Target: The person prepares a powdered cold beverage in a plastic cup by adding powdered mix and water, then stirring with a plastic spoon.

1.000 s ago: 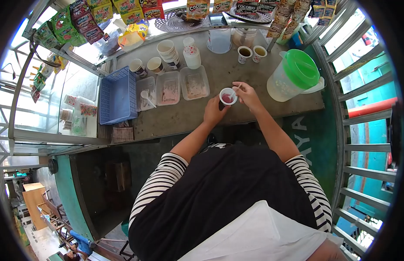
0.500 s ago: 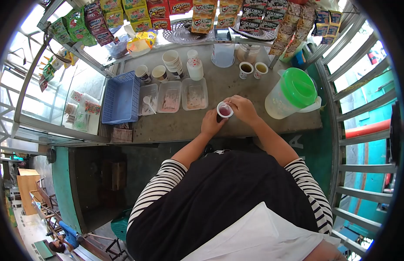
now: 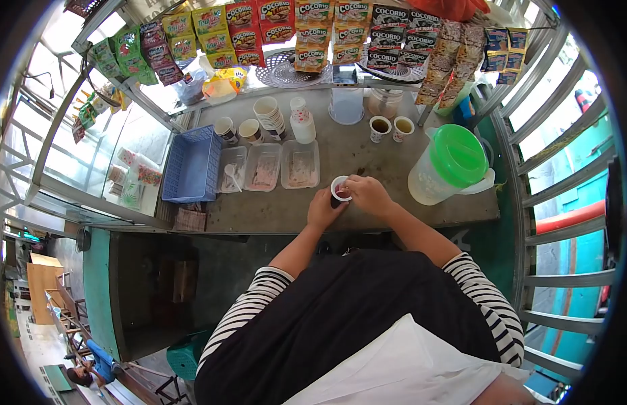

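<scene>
My left hand [image 3: 323, 210] is wrapped round a small paper cup [image 3: 335, 183] with a white rim, near the counter's front edge. Something pinkish red shows inside the cup. The fingers of my right hand [image 3: 369, 196] are pinched together at the cup's mouth, reaching over its right side; whatever they grip is hidden. To the left lie shallow clear plastic trays [image 3: 300, 174] with pinkish powder, and a white spoon [image 3: 233, 177] rests in the leftmost one. A clear pitcher with a green lid [image 3: 456, 155] stands to the right.
Two cups of dark and yellowish drink [image 3: 379, 128] stand behind my hands. Cup stacks [image 3: 269, 115], a white bottle-like container [image 3: 302, 125] and a blue basket [image 3: 190, 165] are at the left. Sachet strips [image 3: 313, 34] hang above. A seated person [image 3: 90, 371] is at far lower left.
The view has tilted, so the counter appears lower. My right fingers have moved from the cup's rim further over its opening. The left hand still holds the cup.
</scene>
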### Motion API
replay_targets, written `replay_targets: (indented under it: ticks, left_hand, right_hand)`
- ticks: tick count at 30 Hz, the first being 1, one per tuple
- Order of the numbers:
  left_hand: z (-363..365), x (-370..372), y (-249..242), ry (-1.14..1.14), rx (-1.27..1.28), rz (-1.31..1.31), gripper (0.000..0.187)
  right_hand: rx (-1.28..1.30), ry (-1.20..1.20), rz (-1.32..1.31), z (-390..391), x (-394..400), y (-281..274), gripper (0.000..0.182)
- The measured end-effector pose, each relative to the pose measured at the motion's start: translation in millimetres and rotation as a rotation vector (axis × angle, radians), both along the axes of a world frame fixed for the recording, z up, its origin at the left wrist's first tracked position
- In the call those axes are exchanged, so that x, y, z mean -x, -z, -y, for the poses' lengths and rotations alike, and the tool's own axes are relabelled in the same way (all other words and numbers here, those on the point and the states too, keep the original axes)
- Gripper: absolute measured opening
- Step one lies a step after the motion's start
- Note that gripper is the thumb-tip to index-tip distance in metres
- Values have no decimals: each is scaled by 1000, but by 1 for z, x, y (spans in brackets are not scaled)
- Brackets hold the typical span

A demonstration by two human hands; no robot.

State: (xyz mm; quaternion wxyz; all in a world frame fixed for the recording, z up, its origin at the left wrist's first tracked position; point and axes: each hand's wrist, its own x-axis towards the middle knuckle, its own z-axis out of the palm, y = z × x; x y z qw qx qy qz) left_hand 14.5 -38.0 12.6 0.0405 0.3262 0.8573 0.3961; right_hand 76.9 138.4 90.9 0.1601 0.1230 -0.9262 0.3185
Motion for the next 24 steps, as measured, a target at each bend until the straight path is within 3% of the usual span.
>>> replay_targets:
  ticks: [3, 11, 15, 17, 24]
  left_hand:
    - [1, -2, 4, -28, 6, -13, 56]
    - [0, 0, 7, -28, 1, -3, 59]
    - [-1, -1, 5, -42, 24, 19, 58]
    - [0, -1, 4, -17, -34, -10, 58]
    - [0, 0, 12, -23, -30, -17, 57]
  right_hand:
    - [-12, 40, 51, -11, -3, 5, 12]
    - [306, 107, 53, -13, -7, 11, 10]
    - [251, 106, 1, -13, -7, 8, 14]
    - [103, 127, 79, -11, -12, 5, 11]
    - [148, 102, 31, -6, -8, 13, 12]
